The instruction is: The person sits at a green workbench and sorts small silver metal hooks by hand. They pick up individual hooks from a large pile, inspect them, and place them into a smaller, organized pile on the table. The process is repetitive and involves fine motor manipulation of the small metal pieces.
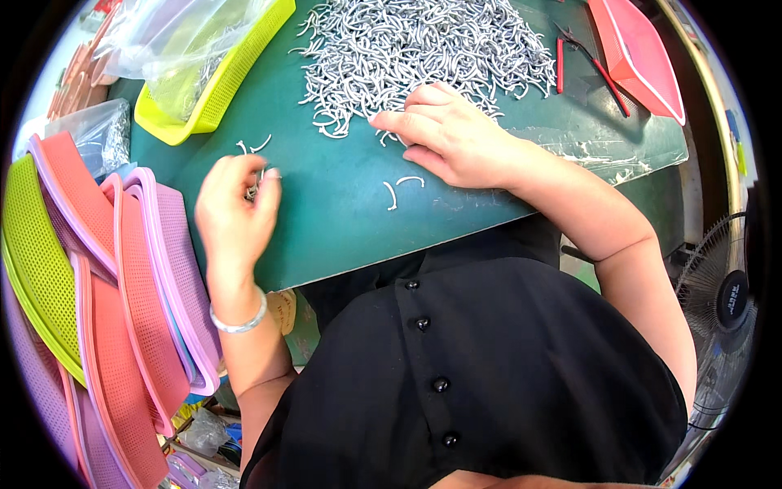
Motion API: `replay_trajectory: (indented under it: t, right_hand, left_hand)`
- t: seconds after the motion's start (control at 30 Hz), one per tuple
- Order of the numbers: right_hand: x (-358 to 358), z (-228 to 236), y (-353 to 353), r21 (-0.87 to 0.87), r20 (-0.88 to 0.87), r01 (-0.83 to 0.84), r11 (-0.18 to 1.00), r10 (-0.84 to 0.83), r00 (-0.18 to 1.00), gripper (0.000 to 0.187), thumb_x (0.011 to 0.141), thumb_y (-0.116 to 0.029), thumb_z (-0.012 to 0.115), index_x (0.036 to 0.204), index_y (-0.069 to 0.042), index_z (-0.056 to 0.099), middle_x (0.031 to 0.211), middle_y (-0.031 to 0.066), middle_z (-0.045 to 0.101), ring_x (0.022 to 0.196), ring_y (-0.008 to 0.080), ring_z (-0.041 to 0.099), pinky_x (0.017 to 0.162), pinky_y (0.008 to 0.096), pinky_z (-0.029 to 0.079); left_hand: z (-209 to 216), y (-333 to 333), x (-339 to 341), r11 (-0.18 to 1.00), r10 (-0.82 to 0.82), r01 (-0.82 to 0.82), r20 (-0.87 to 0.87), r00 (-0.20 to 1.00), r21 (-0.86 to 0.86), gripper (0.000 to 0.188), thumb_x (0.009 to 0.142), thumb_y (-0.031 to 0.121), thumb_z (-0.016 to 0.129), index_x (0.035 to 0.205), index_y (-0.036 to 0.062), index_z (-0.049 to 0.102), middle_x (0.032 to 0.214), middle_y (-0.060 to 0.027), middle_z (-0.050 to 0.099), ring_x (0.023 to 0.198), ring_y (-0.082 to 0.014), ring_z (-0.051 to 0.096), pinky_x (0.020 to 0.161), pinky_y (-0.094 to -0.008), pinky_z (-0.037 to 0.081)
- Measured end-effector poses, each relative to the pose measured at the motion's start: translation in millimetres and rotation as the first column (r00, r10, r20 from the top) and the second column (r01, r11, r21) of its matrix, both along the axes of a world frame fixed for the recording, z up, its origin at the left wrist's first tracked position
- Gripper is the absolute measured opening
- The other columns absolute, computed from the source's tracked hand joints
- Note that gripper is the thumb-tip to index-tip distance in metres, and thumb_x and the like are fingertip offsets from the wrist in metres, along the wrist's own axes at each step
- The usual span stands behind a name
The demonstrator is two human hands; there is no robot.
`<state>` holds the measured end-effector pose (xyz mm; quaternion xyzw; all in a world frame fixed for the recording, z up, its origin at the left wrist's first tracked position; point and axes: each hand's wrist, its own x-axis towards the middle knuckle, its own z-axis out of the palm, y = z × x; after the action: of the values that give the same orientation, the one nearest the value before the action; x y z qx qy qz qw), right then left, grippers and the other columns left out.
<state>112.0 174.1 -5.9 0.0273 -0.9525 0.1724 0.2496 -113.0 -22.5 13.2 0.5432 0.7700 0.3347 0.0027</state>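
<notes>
A large heap of short, curved silver-grey pieces (423, 49) lies on the green tabletop (342, 220). My right hand (456, 138) is at the heap's near edge, fingers stretched out and thumb a little apart, fingertips over a few pieces there. To the left, my left hand (236, 204) is curled, palm partly turned up, around several of the same small pieces (255, 186). Two loose pieces (399, 191) lie on the table between my hands, and a couple more (259, 145) sit just beyond the left one.
A yellow-green basket (216, 94) lined with clear plastic stands at the back left. Pink, purple and green perforated baskets (151, 285) are stacked along the left side. Red-handled pliers (607, 81) lie by a pink tray (643, 57) at the back right. A fan (725, 301) stands at right.
</notes>
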Motion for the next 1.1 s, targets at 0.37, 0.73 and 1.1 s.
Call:
replay_trajectory:
  t: [0.37,0.73,1.1]
  right_hand:
    - [9.1,4.3,8.1,-0.150,0.111,-0.035,0.988,0.052,0.992,0.059,0.073,0.000,0.066,0.130,-0.004,0.052,0.083,0.0008,0.060,0.092,0.0245,0.055,0.088,0.0406,0.042]
    - [9.2,4.0,3.8,-0.137,0.091,-0.014,0.990,0.027,0.995,0.060,0.075,0.000,0.066,0.132,-0.006,0.050,0.084,0.0017,0.061,0.094,0.0254,0.056,0.089,0.0400,0.042]
    - [7.3,2.9,-0.3,-0.073,0.059,-0.053,0.996,0.058,0.997,0.058,0.077,-0.001,0.063,0.133,-0.006,0.048,0.095,0.0062,0.064,0.095,0.0271,0.056,0.090,0.0405,0.041]
  left_hand:
    - [1.6,75.0,54.4,0.900,-0.389,0.406,0.127,0.912,-0.158,0.011,0.077,0.012,0.070,0.084,0.0057,0.066,0.079,-0.0085,0.060,0.079,-0.0288,0.062,0.070,-0.0399,0.050]
    - [-12.0,71.2,60.6,0.928,-0.363,0.373,0.195,0.911,-0.017,0.015,0.073,0.010,0.075,0.086,0.0067,0.067,0.077,-0.0050,0.061,0.071,-0.0232,0.062,0.064,-0.0364,0.050]
    - [-20.0,66.9,65.0,0.895,-0.444,0.445,0.103,0.890,0.010,0.016,0.072,0.007,0.074,0.088,0.0075,0.070,0.082,-0.0040,0.063,0.080,-0.0244,0.063,0.070,-0.0366,0.052]
